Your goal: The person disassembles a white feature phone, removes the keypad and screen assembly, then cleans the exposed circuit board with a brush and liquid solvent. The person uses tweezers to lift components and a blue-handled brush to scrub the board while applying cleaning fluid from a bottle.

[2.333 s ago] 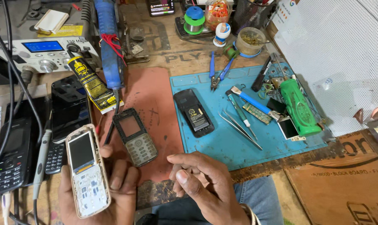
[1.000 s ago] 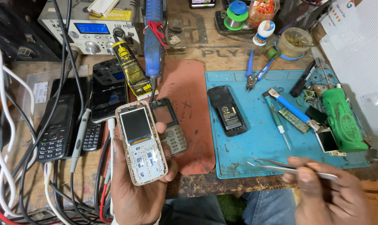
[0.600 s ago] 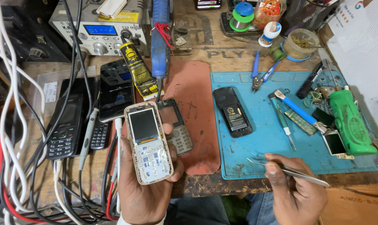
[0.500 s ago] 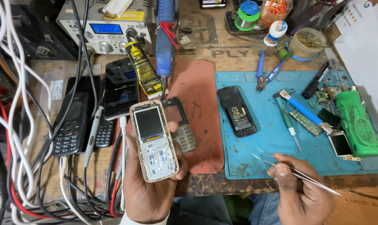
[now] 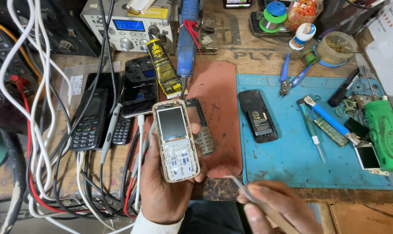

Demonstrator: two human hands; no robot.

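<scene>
Setting: wooden desk (image 5: 257,54) crowded with repair tools, cables and handsets, seen from above.
Left hand: the left hand (image 5: 164,184) is closed around an opened white phone (image 5: 175,139) with its front cover off, screen and bare keypad contacts facing up, held above the near edge of the desk.
Right hand: the right hand (image 5: 279,210) pinches metal tweezers (image 5: 259,208) at the near edge, tips pointing toward the white phone and stopping just short of it.
Just behind the phone: a grey keypad frame (image 5: 201,130) lies on a reddish-brown mat (image 5: 218,99), partly hidden by the held phone.
Right half of desk: a blue mat (image 5: 287,160) carries a black phone back (image 5: 259,116), a screwdriver (image 5: 311,130), a blue-handled brush (image 5: 329,115), blue pliers (image 5: 290,78) and a green device (image 5: 385,130) near the right edge.
Left half of desk: a black keypad phone (image 5: 89,119) and a dark touchscreen phone (image 5: 140,91) lie among white, black and red cables (image 5: 40,130).
Far edge: a power supply with a lit blue display (image 5: 127,28), a yellow-and-black glue tube (image 5: 166,69) and a blue glue gun (image 5: 188,34) sit there; a solder spool (image 5: 274,15) stands further right.
</scene>
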